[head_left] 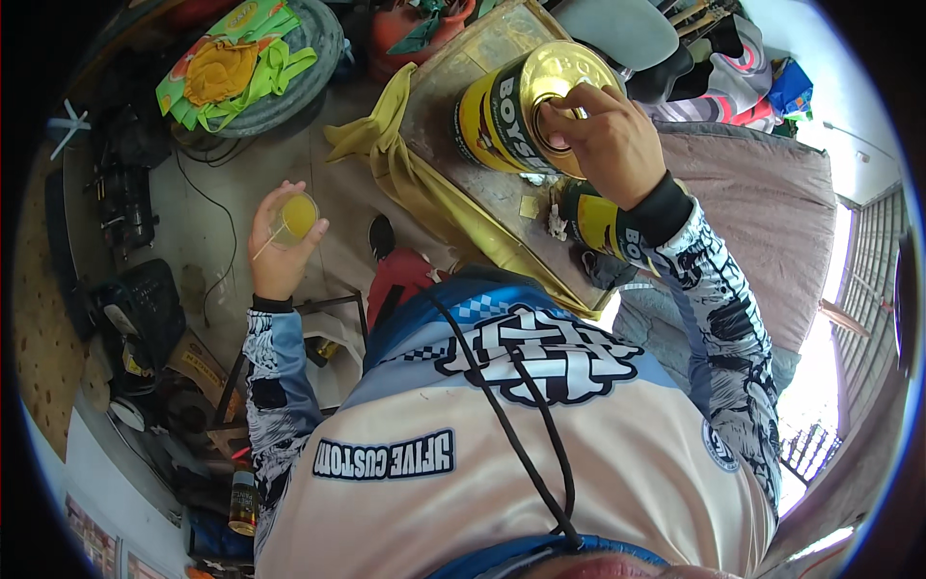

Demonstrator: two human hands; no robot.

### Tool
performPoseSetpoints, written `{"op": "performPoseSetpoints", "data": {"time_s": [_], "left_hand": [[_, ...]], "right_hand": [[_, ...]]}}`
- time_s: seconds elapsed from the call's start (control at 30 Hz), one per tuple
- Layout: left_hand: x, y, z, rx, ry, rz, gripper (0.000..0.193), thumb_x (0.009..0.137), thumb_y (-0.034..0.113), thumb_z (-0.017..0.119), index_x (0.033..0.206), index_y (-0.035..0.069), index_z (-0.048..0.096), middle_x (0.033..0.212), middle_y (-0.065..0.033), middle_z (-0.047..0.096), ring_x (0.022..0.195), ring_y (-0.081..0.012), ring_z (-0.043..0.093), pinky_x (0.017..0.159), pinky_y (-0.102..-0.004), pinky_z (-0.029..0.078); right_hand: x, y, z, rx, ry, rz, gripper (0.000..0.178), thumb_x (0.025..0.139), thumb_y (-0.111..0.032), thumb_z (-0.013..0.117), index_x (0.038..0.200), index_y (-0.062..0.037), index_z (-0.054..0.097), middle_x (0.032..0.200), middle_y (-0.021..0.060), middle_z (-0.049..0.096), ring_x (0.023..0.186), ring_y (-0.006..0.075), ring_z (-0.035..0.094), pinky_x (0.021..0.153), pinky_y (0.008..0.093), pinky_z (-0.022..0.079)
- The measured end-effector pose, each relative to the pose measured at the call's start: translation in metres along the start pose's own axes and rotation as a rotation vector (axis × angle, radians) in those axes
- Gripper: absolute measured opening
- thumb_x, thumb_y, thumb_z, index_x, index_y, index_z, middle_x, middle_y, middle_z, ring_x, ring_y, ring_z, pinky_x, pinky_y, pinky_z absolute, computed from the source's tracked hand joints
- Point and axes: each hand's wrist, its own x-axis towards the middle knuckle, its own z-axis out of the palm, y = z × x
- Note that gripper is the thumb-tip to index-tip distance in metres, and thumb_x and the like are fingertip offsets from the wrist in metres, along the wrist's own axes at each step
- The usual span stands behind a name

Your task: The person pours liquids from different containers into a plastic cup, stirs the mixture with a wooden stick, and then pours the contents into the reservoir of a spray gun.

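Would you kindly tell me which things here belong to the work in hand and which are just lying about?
In hand:
- large yellow can, under the right hand
- small cup of yellow liquid, held by the left hand

Lying about:
- smaller can
- yellow cloth
- green and yellow bag
- brown bottle

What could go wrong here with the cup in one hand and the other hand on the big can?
The left hand holds a small cup of yellow liquid out over the floor, unsupported; it might tip or spill. The right hand presses on the large can's lid, and that large can lies tilted on the worn board, so it might roll.
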Motion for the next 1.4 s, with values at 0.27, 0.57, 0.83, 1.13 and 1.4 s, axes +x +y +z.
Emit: {"op": "performPoseSetpoints", "data": {"time_s": [0.27, 0.57, 0.83, 1.13, 1.4], "left_hand": [[-0.015, 0.014, -0.005, 0.021, -0.044, 0.062, 0.06, 0.078, 0.005, 0.083, 0.13, 0.002, 0.053, 0.132, -0.0131, 0.065, 0.138, -0.0264, 0.049, 0.113, -0.038, 0.039], [-0.041, 0.053, 0.034, 0.092, -0.153, 0.102, 0.06, 0.08, 0.003, 0.081, 0.132, 0.002, 0.051, 0.135, -0.0171, 0.061, 0.141, -0.0285, 0.045, 0.115, -0.0384, 0.036], [-0.115, 0.139, 0.128, 0.03, -0.213, 0.176, 0.06, 0.076, 0.007, 0.085, 0.128, 0.003, 0.055, 0.129, -0.0121, 0.066, 0.136, -0.0283, 0.052, 0.111, -0.0384, 0.041], [-0.248, 0.252, 0.294, 0.158, -0.301, 0.294, 0.065, 0.076, 0.008, 0.087, 0.131, 0.003, 0.052, 0.131, -0.0151, 0.064, 0.128, -0.0254, 0.057, 0.109, -0.0369, 0.043], [-0.398, 0.304, 0.548, 0.086, -0.383, 0.331, 0.063, 0.073, 0.015, 0.09, 0.127, 0.004, 0.058, 0.121, -0.0096, 0.069, 0.112, -0.0191, 0.065, 0.098, -0.0335, 0.05]], "right_hand": [[-0.009, 0.007, -0.017, 0.067, -0.065, -0.002, 0.027, 0.084, -0.017, 0.071, 0.11, -0.0194, 0.077, 0.101, 0.0014, 0.07, 0.094, 0.0263, 0.062, 0.085, 0.0391, 0.049], [-0.039, 0.025, -0.015, -0.083, -0.003, -0.133, 0.015, 0.085, -0.016, 0.066, 0.096, -0.0182, 0.076, 0.098, -0.0022, 0.064, 0.097, 0.0232, 0.06, 0.084, 0.0388, 0.049], [-0.122, 0.053, -0.069, -0.008, 0.064, -0.194, 0.023, 0.083, -0.016, 0.069, 0.104, -0.0151, 0.076, 0.106, 0.0038, 0.069, 0.101, 0.0249, 0.06, 0.088, 0.0406, 0.048], [-0.429, 0.061, -0.13, 0.145, 0.618, 0.178, 0.026, 0.081, -0.003, 0.074, 0.107, -0.0095, 0.074, 0.106, 0.0067, 0.07, 0.097, 0.0288, 0.062, 0.085, 0.0392, 0.05], [-0.82, 0.067, -0.044, 0.502, 0.577, 0.636, 0.016, 0.081, -0.011, 0.079, 0.095, -0.007, 0.076, 0.094, 0.0085, 0.066, 0.088, 0.0289, 0.06, 0.077, 0.0387, 0.049]]}}
